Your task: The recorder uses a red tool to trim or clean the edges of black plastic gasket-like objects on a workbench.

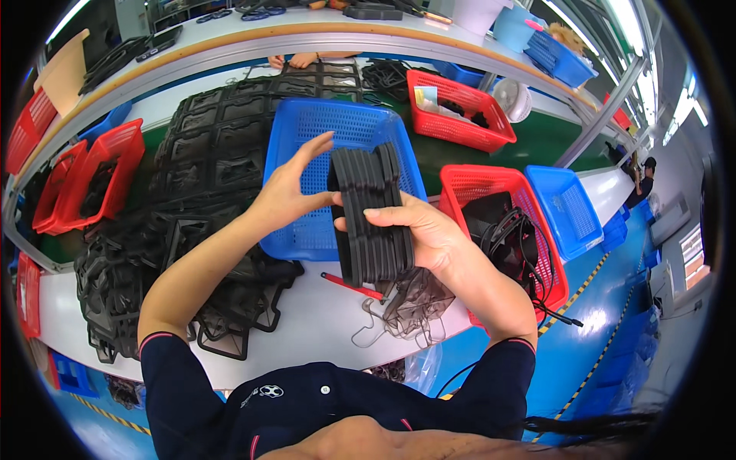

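Note:
A stack of curved black plastic frames [368, 218] is held upright over the front of a blue basket [345, 111]. My right hand [429, 230] grips the stack from the right, thumb across its near face. My left hand [284, 192] is spread beside its left side, thumb and fingers apart; the thumb tip is at the stack's edge, and whether it touches I cannot tell. Below the stack, a red-handled tool [349, 286] lies on the white table [295, 330], next to thin brownish looped pieces [418, 307].
Black moulded frame sheets [211, 146] pile up on the left. Red baskets [460, 111] stand at the back right, right, with black cables [514, 238], and far left. An empty-looking blue basket [566, 211] adjoins at right. Another person's hands [301, 60] show beneath the shelf [322, 32].

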The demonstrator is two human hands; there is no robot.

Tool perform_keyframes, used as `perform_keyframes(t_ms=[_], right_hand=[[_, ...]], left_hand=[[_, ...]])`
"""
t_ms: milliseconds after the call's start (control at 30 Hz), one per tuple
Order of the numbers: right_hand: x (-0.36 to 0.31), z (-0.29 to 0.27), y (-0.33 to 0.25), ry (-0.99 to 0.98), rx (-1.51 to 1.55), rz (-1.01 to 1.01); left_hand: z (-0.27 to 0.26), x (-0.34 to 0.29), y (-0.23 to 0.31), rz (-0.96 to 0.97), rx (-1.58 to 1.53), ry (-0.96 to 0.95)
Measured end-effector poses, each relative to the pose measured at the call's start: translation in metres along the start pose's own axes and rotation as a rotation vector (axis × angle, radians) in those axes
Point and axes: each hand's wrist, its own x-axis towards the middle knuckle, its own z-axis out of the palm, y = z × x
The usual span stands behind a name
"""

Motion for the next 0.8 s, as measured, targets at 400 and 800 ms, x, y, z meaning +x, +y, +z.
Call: perform_keyframes(t_ms=[400, 800], right_hand=[[-0.048, 0.041, 0.112, -0.218, 0.282, 0.231], [-0.066, 0.058, 0.152, -0.394, 0.363, 0.445]], left_hand=[[0.011, -0.080, 0.035, -0.103, -0.309, -0.235], [-0.002, -0.134, 0.043, -0.054, -0.216, -0.270]])
